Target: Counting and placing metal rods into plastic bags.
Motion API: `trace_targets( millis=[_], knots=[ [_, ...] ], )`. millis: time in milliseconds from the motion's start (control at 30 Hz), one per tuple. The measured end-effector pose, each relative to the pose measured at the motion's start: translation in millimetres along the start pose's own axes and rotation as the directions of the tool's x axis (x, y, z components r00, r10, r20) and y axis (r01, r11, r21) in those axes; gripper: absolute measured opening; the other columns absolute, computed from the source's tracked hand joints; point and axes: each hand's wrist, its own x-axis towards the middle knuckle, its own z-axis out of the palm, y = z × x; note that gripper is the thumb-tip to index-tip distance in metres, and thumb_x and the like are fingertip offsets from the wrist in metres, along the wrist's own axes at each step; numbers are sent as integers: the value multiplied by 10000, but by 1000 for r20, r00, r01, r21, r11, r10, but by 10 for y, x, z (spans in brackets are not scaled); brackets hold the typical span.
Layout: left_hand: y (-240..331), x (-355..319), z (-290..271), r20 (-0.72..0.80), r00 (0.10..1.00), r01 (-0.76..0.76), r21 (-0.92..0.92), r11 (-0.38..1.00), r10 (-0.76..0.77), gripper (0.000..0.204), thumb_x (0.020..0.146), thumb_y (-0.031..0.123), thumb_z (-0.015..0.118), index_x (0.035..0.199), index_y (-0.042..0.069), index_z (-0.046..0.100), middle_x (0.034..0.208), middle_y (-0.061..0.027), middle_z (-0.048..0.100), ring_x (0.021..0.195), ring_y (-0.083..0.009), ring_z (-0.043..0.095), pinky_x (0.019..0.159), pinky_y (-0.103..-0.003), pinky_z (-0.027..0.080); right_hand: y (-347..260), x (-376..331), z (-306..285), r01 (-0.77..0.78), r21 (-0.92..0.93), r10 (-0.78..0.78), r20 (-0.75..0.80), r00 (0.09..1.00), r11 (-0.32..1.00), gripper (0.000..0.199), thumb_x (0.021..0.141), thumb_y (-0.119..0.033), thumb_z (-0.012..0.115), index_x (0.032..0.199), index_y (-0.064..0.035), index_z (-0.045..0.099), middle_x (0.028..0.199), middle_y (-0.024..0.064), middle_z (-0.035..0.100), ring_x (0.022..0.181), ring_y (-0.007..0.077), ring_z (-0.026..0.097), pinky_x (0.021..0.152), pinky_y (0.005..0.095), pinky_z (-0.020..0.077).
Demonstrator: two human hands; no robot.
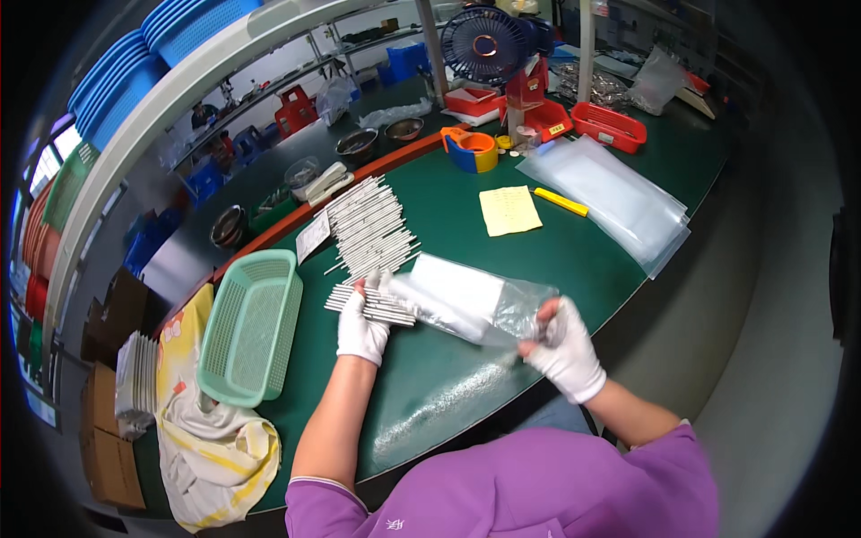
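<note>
At the centre of the frame the left hand (361,325), in a white glove, is closed around a bundle of thin metal rods (372,305), its fingers curled over them at the mouth of a clear bag (466,305). The rods lie flat, their free ends pointing toward the left of the frame, the other ends at or just inside the bag's opening; how far in they reach cannot be told. The right hand (563,348), also gloved, sits right of centre and pinches the far end of the bag between thumb and fingers, holding it just above the green table (538,260). The bag runs slantwise between the two hands and looks partly filled with something pale.

Just above the left hand, a larger pile of rods (369,229) lies spread on the table, near the bundle. Left of centre a pale green basket (254,327) stands on the table, and below it, at lower left, a white and yellow cloth (215,457) lies crumpled. Above the bag, in the upper middle, is a yellow note (508,211) with a yellow pen (560,202) just beside it. A stack of clear bags (614,197) lies at upper right. Red trays (610,125) and a dark fan (486,43) stand along the top of the frame
</note>
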Motion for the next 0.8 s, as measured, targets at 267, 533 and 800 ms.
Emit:
trace_targets(
  millis=[267, 533, 800],
  knots=[
    [597, -142, 345, -8, 941, -338, -69, 939, 338, 105, 943, 115, 436, 1016, 41, 448, 1192, -167, 538, 1193, -377, 465, 997, -583, 390, -291, -308, -315, 374, -596, -451, 21, 892, 711, 277, 716, -95, 743, 935, -57, 578, 741, 10, 444, 618, 85, 437, 574, 210, 373],
    [134, -527, 938, 65, 957, -281, -58, 958, 284, 125, 963, 170, 418, 1039, 77, 453, 1201, -141, 540, 1179, -337, 491, 996, -523, 422, -599, 829, 188, 689, -620, -386, 571, 724, 374, 640, 618, -111, 741, 1200, -39, 485, 1170, 164, 526, 1115, 328, 501, 974, 351, 392],
    [-706, -203, 723, -32, 991, -129, -6, 992, 129, 87, 899, 86, 547, 981, 60, 534, 1083, -107, 588, 984, -236, 564, 920, -392, 461, -155, 1313, 665, 580, -798, 55, 594, 802, 162, 302, 772, -101, 571, 1063, -50, 506, 928, 184, 633, 871, 367, 624, 763, 432, 502]
  ],
)
